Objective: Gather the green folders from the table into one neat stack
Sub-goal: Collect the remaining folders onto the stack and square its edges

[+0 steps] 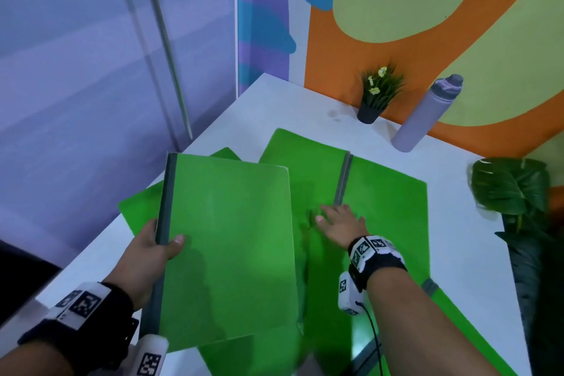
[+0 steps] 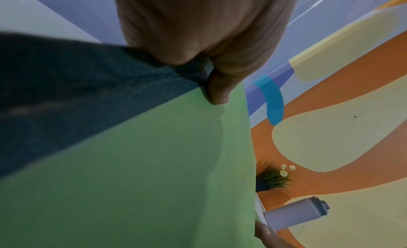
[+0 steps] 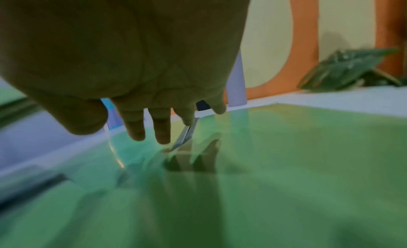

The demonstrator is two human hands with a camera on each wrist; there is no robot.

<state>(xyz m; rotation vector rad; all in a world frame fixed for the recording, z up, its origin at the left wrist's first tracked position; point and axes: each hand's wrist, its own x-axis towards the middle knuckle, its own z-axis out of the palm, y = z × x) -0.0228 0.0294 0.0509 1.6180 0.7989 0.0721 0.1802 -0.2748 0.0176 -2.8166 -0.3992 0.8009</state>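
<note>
Left hand [image 1: 143, 256] grip clamped on raised green folder [image 1: 229, 247] spine; right hand [image 1: 338, 221], fingers straight and apart, over desk [image 1: 274, 104] folders [image 1: 384, 192] beside it.

A green folder with a dark spine [image 1: 225, 241], lifted and tilted above the table, faces up at 9 o'clock. A second green folder with a grey spine [image 1: 384, 207] lies flat at 3 o'clock. Further green folders [image 1: 293, 156] lie fanned beneath, overlapping, corners showing toward 12 and 9 o'clock.
</note>
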